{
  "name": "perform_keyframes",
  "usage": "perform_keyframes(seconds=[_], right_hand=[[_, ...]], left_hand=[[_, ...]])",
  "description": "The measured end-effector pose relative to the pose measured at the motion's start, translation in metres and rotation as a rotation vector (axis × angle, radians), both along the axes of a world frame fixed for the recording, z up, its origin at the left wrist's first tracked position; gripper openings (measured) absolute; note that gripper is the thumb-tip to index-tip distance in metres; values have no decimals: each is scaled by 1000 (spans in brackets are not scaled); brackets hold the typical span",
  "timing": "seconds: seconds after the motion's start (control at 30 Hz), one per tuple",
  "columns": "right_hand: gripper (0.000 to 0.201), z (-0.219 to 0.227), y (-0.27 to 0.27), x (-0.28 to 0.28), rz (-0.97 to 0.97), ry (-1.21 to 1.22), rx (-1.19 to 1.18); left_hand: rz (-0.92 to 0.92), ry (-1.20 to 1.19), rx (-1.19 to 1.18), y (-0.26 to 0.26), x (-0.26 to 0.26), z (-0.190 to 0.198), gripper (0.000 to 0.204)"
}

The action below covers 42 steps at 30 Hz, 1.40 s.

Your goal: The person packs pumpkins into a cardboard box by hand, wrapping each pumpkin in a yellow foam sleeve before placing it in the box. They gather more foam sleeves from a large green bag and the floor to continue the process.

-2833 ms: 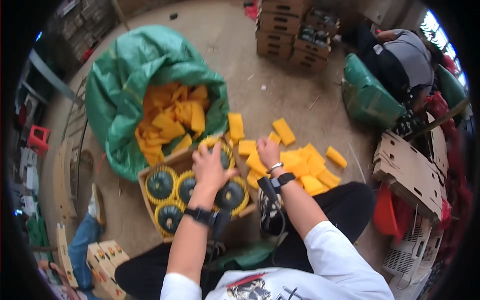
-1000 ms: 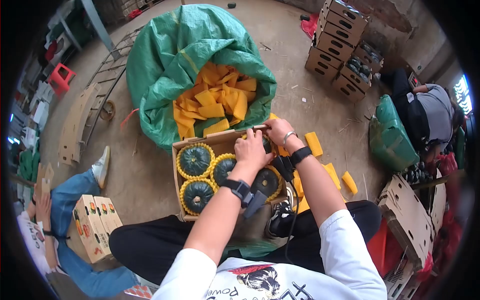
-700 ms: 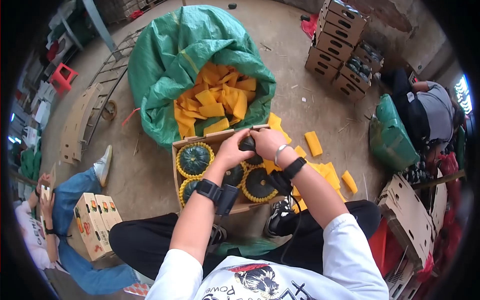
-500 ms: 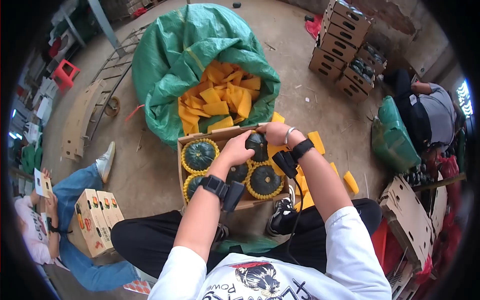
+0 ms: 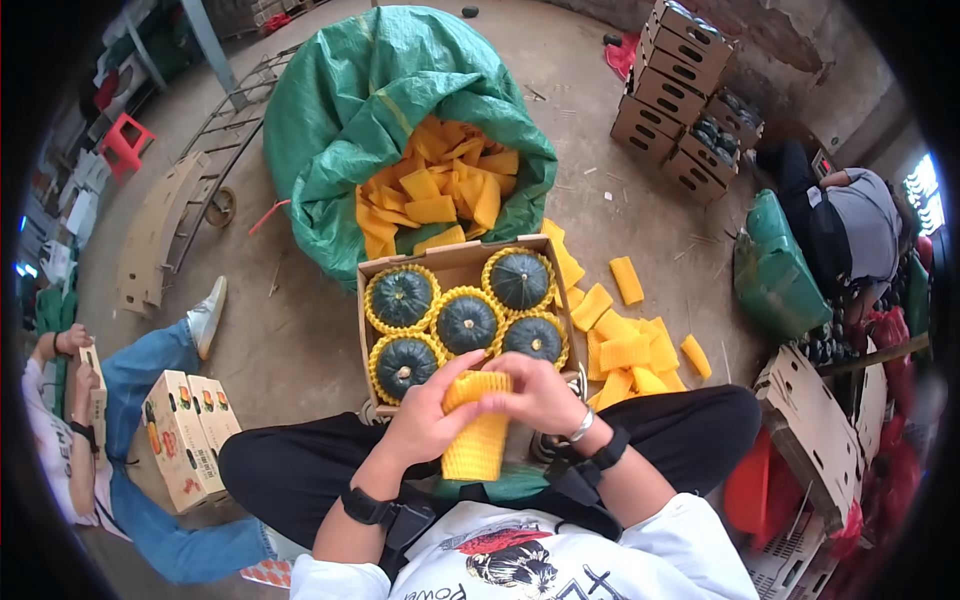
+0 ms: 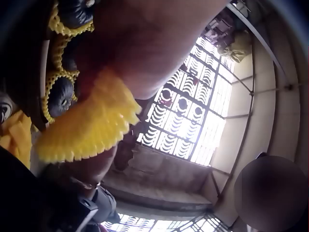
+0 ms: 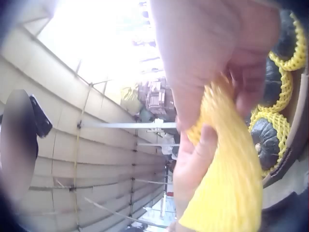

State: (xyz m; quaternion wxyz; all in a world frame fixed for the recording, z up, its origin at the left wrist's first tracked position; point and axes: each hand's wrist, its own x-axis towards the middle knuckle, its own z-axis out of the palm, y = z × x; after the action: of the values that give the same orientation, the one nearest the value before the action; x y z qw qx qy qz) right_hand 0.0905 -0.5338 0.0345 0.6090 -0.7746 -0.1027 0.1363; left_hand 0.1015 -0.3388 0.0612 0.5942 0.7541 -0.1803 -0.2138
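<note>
In the head view, both hands are close to the lap, just in front of a cardboard box [image 5: 455, 262]. My left hand [image 5: 418, 422] and right hand [image 5: 545, 393] pinch the upper end of a yellow foam net sleeve [image 5: 478, 442], which hangs down between them. The right wrist view shows fingers and thumb gathered at the sleeve's narrow end [image 7: 224, 169]. Several dark green squat pumpkins [image 5: 520, 280] sit in the box, stems up, each ringed by a yellow foam net. The lower right pumpkin [image 5: 535, 340] is partly behind the right hand.
Behind the box stands a green woven sack [image 5: 330, 150] full of yellow sleeves. Loose sleeves [image 5: 640, 350] lie on the floor to the right. Stacked cartons [image 5: 665, 95] stand at back right, printed cartons [image 5: 185, 440] at left. Other people sit at both sides.
Both hands have left the upper right pumpkin and drawn back toward the body, now holding a foam net sleeve between them. That pumpkin now sits uncovered by hands, in its net.
</note>
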Motion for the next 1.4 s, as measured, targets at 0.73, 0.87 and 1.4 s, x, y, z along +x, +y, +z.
perform_keyframes(seconds=[0.73,0.87,1.4], right_hand=[[17,-6,-21,34,-168,-583,-201],[16,-66,-150,100,-650,-255,-592],[32,-205,-208,81,2,380,-1434]], left_hand=[[206,-201,169,-11,48,-56,22],[77,-421,267,-22,44,-80,47],[-158,-331,523,-17,44,-82,28]])
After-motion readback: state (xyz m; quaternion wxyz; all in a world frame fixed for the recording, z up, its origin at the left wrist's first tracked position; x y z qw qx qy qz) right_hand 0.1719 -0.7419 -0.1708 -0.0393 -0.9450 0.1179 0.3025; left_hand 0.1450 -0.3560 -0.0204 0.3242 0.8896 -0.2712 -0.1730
